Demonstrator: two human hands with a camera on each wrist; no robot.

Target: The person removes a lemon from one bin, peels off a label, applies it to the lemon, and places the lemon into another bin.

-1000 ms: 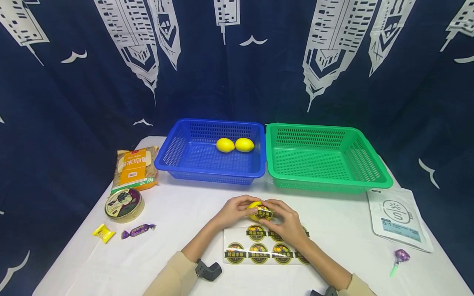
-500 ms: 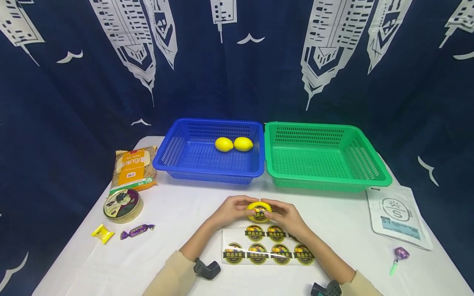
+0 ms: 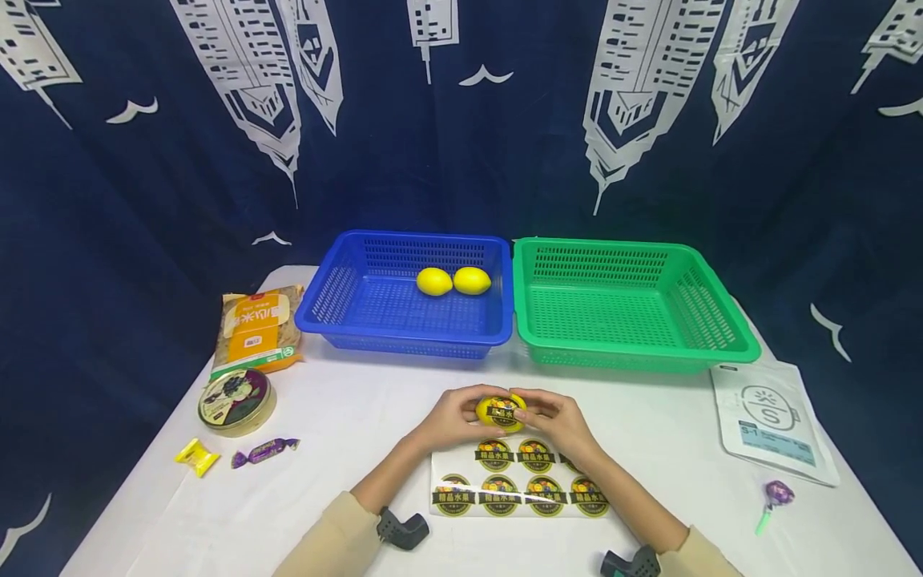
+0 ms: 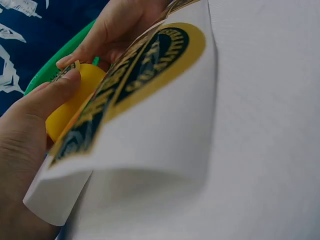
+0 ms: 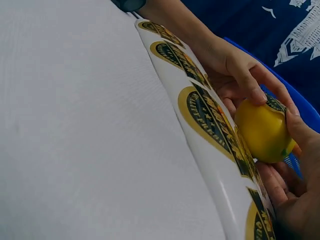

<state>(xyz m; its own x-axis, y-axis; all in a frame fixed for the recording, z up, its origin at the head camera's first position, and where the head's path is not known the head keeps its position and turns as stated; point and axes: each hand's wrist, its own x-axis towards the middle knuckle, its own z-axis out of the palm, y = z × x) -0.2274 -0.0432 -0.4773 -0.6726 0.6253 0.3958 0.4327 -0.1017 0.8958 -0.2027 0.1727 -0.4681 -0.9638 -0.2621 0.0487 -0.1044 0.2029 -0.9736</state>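
Lemon with label, held in both hands above the near middle of the white table. The left hand and right hand grasp the lemon from either side, fingers curled round it. Compared with half a second earlier, the left thumb has slid off the label to the fruit's lower edge, exposing more print, and the lemon is turned slightly; the right thumb remains at the label's right edge. The sticker sheet lies just nearer the wearer, unchanged, as do two lemons in the blue basket beyond.
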